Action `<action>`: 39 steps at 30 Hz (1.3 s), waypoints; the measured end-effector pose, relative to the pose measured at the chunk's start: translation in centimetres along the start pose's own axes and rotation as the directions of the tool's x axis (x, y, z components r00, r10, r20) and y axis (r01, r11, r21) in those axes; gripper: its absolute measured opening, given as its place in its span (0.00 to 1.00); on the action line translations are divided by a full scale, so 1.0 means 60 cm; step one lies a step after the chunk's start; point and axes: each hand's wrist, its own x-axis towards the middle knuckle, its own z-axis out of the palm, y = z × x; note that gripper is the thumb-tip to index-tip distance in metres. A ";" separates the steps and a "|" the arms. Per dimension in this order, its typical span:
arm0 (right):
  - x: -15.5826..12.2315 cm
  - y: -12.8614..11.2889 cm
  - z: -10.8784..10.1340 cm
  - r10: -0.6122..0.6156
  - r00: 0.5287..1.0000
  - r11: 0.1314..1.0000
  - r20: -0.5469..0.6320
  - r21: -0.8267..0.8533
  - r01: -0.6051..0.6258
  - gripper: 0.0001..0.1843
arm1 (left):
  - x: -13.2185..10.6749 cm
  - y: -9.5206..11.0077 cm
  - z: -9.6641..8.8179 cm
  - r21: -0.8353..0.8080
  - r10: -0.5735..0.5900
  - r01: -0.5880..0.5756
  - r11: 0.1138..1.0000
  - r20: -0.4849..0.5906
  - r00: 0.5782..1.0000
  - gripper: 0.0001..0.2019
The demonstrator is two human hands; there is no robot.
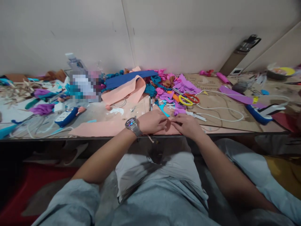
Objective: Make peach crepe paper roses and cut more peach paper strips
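My left hand (152, 121), with a wristwatch (131, 125) on the wrist, and my right hand (187, 125) meet at the front edge of the table (98, 110). Both have their fingers curled in a pinch on a strip of peach paper (101, 128) that lies along the table's front. The fingertips touch each other over the strip. Just beyond them lie cut scraps of purple, pink and teal paper (169, 86), and two pairs of scissors, yellow-handled (185, 100) and orange-handled (193, 98).
A long peach band (127, 89) and a blue band (127, 79) lie farther back. A white cable (225, 110) loops at the right by a blue-and-white tool (261, 113). A bottle (240, 53) leans on the wall. A blue power strip (66, 116) sits at the left.
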 end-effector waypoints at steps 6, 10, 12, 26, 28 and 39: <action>0.001 -0.013 0.002 -0.014 0.999 1.000 -0.043 -0.003 0.014 0.10 | -0.015 0.037 0.029 0.081 -0.136 0.141 0.987 -0.067 0.988 0.16; 0.004 -0.014 0.004 -0.018 0.999 1.000 -0.036 0.015 0.018 0.09 | -0.024 0.044 0.035 0.091 -0.210 0.220 0.971 -0.104 0.972 0.15; 0.004 -0.012 0.005 -0.020 0.999 1.000 -0.036 0.018 0.021 0.09 | -0.027 0.042 0.037 0.090 -0.209 0.220 0.971 -0.117 0.971 0.17; 0.001 -0.014 -0.006 0.050 0.999 0.990 -0.013 0.136 -0.048 0.10 | -0.026 0.022 0.039 0.126 -0.172 0.181 0.975 -0.079 0.982 0.26; -0.001 -0.014 -0.007 0.046 0.998 0.988 -0.030 0.147 -0.042 0.10 | -0.027 0.021 0.040 0.117 -0.180 0.188 0.975 -0.079 0.980 0.27; -0.008 -0.012 -0.007 -0.010 0.998 0.996 -0.054 0.089 0.015 0.11 | -0.032 0.026 0.045 0.102 -0.169 0.182 0.978 -0.122 0.978 0.24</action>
